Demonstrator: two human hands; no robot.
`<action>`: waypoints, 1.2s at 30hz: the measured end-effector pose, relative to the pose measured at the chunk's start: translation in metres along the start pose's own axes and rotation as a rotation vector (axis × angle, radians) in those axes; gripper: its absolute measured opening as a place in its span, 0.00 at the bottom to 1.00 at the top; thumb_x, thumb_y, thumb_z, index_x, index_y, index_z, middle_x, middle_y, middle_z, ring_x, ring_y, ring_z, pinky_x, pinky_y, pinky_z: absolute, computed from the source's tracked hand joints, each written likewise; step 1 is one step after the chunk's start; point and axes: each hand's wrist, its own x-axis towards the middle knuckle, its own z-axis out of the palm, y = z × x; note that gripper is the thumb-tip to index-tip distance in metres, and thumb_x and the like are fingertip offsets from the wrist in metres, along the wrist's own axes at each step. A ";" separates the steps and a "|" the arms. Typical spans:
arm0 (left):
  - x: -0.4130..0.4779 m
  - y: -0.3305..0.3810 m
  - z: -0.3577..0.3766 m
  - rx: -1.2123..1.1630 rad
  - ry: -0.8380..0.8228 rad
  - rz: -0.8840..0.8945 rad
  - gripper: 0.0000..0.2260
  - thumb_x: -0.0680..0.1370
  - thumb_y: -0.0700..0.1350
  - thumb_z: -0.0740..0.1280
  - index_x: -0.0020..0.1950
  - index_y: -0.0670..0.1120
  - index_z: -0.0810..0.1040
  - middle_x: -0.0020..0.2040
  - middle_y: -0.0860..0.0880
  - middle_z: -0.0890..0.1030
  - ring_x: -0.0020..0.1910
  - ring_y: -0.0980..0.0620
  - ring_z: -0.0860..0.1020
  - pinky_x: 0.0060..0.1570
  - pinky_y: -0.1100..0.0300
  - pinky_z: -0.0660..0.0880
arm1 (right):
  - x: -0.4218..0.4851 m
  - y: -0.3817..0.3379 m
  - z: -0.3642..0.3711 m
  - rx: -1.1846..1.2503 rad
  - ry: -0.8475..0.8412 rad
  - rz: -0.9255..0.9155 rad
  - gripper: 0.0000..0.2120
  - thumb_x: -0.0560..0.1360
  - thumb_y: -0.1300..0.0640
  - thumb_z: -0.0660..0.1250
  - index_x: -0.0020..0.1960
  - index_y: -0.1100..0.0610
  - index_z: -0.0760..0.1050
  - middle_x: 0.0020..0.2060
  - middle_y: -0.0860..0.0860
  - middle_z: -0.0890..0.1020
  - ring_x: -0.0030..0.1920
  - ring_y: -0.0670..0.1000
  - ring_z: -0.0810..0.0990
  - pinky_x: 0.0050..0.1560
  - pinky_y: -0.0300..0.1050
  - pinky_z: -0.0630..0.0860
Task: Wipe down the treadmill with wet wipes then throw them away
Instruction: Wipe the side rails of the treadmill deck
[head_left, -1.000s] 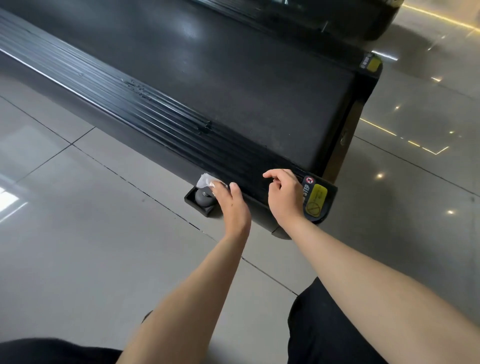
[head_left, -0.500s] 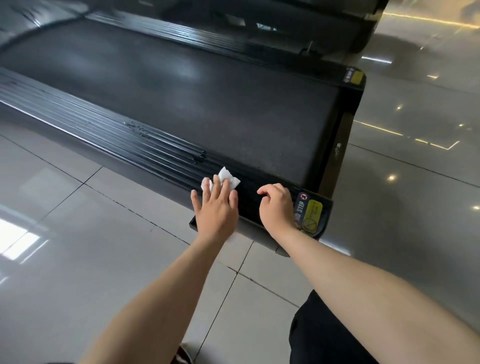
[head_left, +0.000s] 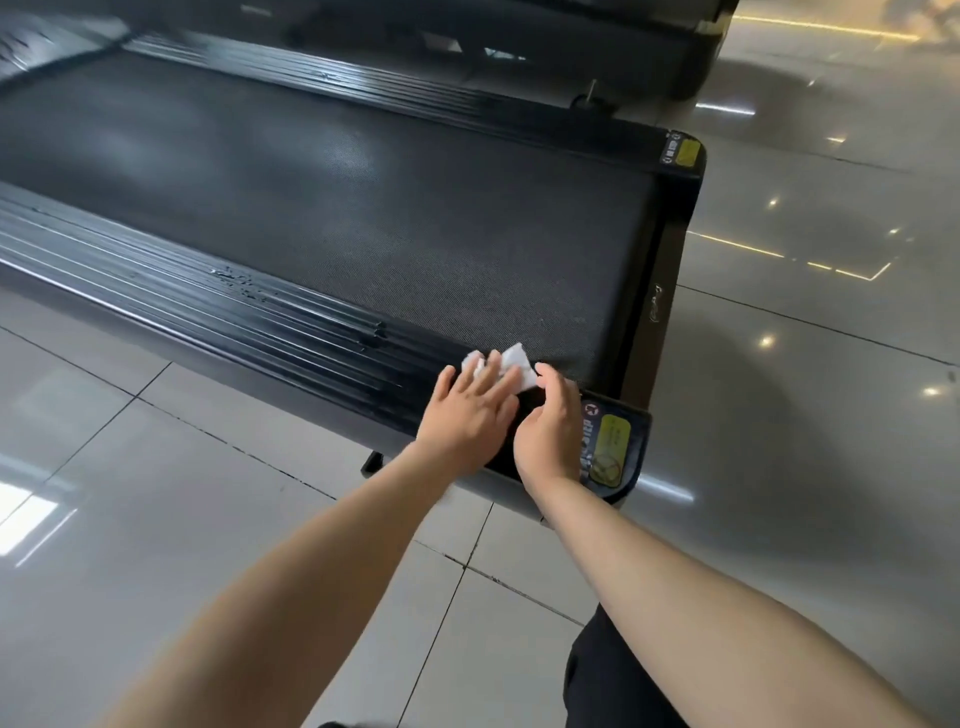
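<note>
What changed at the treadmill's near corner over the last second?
The left hand slid the white crumpled wet wipe from the frame's low outer side up onto the black ribbed side rail, pressing it flat beside the dark running belt. The right hand stayed curled by the yellow warning sticker.

Much of the wet wipe (head_left: 517, 358) beneath fingers (head_left: 491, 378) of the left hand (head_left: 467, 422)

We see our left forearm (head_left: 311, 571) and right forearm (head_left: 701, 587) bare all the way from the bottom edge to the wrists, and our left hand (head_left: 470, 415) and right hand (head_left: 550, 436) are bare as well. Under the right forearm shows plain black cloth (head_left: 608, 680), smooth and unmarked; which garment it belongs to, we cannot tell.
</note>
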 end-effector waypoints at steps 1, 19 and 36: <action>0.005 -0.004 -0.002 -0.030 0.015 -0.070 0.22 0.86 0.54 0.48 0.81 0.56 0.56 0.83 0.51 0.51 0.82 0.50 0.46 0.77 0.48 0.43 | 0.000 0.000 0.000 -0.012 -0.008 -0.004 0.27 0.73 0.77 0.56 0.68 0.63 0.75 0.59 0.58 0.78 0.60 0.56 0.76 0.59 0.33 0.64; -0.004 0.020 0.004 -0.029 -0.007 -0.101 0.26 0.83 0.58 0.39 0.81 0.58 0.55 0.84 0.49 0.50 0.82 0.49 0.46 0.77 0.44 0.41 | 0.001 0.000 -0.003 0.049 -0.033 0.000 0.19 0.74 0.75 0.56 0.56 0.62 0.80 0.45 0.53 0.76 0.46 0.48 0.71 0.50 0.35 0.68; -0.068 -0.023 0.033 -0.311 0.289 -0.399 0.22 0.86 0.54 0.48 0.81 0.55 0.59 0.84 0.47 0.47 0.82 0.47 0.39 0.79 0.45 0.42 | -0.013 0.005 -0.001 -0.189 -0.278 -0.419 0.16 0.74 0.70 0.60 0.56 0.61 0.81 0.45 0.55 0.81 0.52 0.57 0.77 0.49 0.53 0.77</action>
